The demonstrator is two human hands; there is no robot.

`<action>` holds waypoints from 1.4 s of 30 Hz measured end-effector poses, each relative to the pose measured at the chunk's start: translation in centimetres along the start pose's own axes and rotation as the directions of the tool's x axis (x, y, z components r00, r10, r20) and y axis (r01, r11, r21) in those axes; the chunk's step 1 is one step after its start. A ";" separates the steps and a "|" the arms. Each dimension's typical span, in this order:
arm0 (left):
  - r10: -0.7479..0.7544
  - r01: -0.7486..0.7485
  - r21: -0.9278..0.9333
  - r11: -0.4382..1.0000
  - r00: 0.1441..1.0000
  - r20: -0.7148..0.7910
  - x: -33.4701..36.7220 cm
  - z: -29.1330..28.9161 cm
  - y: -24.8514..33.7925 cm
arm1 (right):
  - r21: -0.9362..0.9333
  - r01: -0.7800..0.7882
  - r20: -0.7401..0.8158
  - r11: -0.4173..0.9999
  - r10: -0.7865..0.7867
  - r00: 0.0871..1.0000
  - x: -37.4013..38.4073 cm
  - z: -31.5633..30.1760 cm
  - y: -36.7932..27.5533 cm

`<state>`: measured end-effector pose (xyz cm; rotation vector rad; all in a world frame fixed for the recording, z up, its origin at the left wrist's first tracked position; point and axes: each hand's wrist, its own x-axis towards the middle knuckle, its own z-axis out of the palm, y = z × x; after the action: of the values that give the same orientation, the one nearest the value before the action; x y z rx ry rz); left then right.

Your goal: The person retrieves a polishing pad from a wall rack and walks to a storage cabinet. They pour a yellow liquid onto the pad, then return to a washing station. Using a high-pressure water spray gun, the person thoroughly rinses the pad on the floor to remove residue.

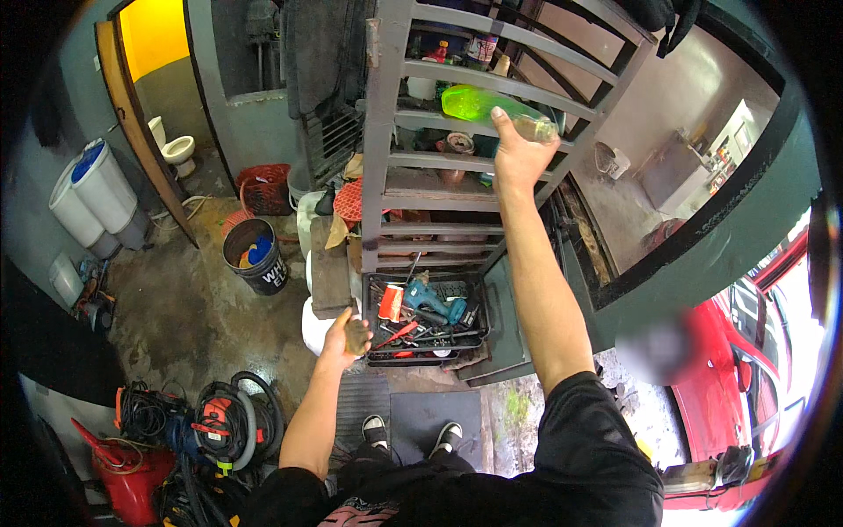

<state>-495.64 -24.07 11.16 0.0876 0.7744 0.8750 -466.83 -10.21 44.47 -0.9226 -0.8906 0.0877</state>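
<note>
My right hand (524, 158) is raised in front of the slatted grey metal rack (376, 149). It is closed around the narrower end of a bright green see-through bottle (471, 104), which lies nearly level and points left. Lower down, my left hand (339, 342) is closed on a small olive-brown object (357, 336) whose kind I cannot make out. Close to the left hand is a black tool tray (474, 338) with a teal power drill (430, 299), a red-and-white packet (392, 302) and several hand tools in it.
Jars and bottles stand behind the rack's slats. To the left are a black bucket (255, 268), a red basket (265, 187) and a white twin-tub washer (98, 189). Vacuum machines and hoses (230, 422) crowd the lower left. A red car (716, 378) stands outside at right.
</note>
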 end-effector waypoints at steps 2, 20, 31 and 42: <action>0.049 -0.049 -0.022 0.999 0.999 -0.012 -0.7 -2.4 0.0 | -0.190 0.053 -0.033 0.980 -0.060 0.998 -0.2 1.2 1.1; 0.139 -0.140 -0.018 0.990 0.988 -0.064 -2.0 -7.8 1.1 | -0.842 0.194 0.291 0.504 0.120 0.949 1.3 6.2 2.5; 0.117 -0.113 0.048 0.992 0.991 -0.072 -1.4 -11.3 1.4 | -0.876 0.369 0.480 0.309 0.629 0.612 6.7 11.2 4.4; 0.081 -0.084 -0.062 0.995 0.996 -0.040 -1.9 -6.7 2.5 | -0.868 0.400 0.457 0.296 0.792 0.406 7.1 13.1 6.2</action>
<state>-502.32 -25.32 8.29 0.0477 0.7814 0.9812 -469.58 5.21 48.20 -2.3744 -1.9410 0.4335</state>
